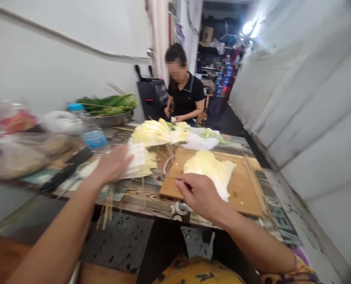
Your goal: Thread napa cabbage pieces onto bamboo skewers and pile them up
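My left hand (113,161) reaches out to a pile of pale cabbage pieces (135,161) at the table's near left. Its fingers are stretched out, touching the white ends of the pieces. Thin wooden skewers (108,211) stick out from under this pile over the table edge. My right hand (200,193) is closed, thumb and fingertips together, over the near left part of a wooden cutting board (243,193). What it pinches, if anything, is too small to make out. Beside and behind it, a yellow-white cabbage leaf (207,163) lies flat on the board.
More cabbage leaves (154,132) lie beyond the board. A knife (64,169), a blue-capped bottle (94,136) and plastic bags (12,157) are at left. Behind stands a metal bowl (113,118) of greens. A person (188,94) sits across the table, hands busy.
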A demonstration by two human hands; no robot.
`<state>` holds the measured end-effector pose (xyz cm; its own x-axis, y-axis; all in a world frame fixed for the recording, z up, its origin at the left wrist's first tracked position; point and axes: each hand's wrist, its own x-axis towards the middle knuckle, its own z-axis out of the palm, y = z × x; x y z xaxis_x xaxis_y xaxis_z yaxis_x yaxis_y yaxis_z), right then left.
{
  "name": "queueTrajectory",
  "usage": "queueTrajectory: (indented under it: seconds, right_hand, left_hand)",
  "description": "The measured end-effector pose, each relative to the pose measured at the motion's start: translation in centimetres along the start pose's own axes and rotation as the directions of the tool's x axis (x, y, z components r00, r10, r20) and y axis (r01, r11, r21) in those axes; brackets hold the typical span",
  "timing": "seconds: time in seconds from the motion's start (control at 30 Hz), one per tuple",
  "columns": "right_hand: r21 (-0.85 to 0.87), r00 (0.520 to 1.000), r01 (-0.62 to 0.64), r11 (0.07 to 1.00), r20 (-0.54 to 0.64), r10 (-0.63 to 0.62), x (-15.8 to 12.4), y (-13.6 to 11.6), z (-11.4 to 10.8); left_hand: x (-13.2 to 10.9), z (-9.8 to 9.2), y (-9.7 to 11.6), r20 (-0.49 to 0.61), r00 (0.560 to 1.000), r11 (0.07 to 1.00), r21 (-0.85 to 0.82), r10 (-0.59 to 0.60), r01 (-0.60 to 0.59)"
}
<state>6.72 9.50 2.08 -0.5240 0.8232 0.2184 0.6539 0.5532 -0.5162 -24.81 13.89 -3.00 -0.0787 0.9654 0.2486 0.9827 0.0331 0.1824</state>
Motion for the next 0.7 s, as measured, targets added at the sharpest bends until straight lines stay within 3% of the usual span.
queueTrajectory:
  seconds: [0.07, 0.13, 0.2, 0.27, 0.37, 0.4, 0.47, 0.57, 0.7]
  right_hand:
    - [-0.089, 0.986, -0.148, 0.985, -0.09, 0.141, -3.7, 3.7, -3.0]
    - [-0.176, 0.922, -0.361, 0.916, -0.215, 0.322, -6.9, 8.4, -5.7]
    - [-0.234, 0.828, -0.545, 0.806, -0.305, 0.471, -9.3, 13.3, -7.9]
    - [-0.264, 0.762, -0.645, 0.718, -0.303, 0.573, -10.5, 17.6, -9.0]
    - [-0.289, 0.706, -0.707, 0.645, -0.236, 0.668, -10.4, 21.8, -9.0]
    - [-0.293, 0.695, -0.716, 0.634, -0.216, 0.685, -10.0, 22.7, -8.8]
    - [-0.294, 0.686, -0.721, 0.627, -0.177, 0.706, -9.0, 23.8, -8.3]
    - [-0.278, 0.689, -0.714, 0.643, -0.11, 0.717, -7.7, 24.7, -8.1]
    - [-0.219, 0.676, -0.724, 0.654, -0.038, 0.736, -6.8, 25.7, -8.7]
  left_hand:
    - [-0.1, -1.6, 0.8, -0.015, 1.0, 0.999, 0.043, 0.006, -0.006]
    - [-0.5, -3.6, 2.7, -0.18, 0.982, 0.976, 0.197, -0.059, 0.095]
    - [-1.4, -5.2, 6.0, -0.364, 0.93, 0.964, 0.227, -0.046, 0.137]
    - [-2.5, -5.6, 10.3, -0.425, 0.9, 0.985, 0.171, 0.101, -0.03]
    - [-4.0, -4.0, 17.2, -0.318, 0.869, 0.922, 0.051, 0.38, -0.384]
    - [-4.4, -3.2, 19.2, -0.26, 0.839, 0.875, 0.051, 0.477, -0.482]
    - [-4.8, -1.3, 22.5, -0.079, 0.74, 0.744, 0.043, 0.668, -0.667]
    - [-5.0, 1.0, 25.0, 0.109, 0.639, 0.644, -0.011, 0.762, -0.765]
    - [-4.5, 2.5, 25.5, 0.229, 0.611, 0.64, -0.074, 0.758, -0.765]
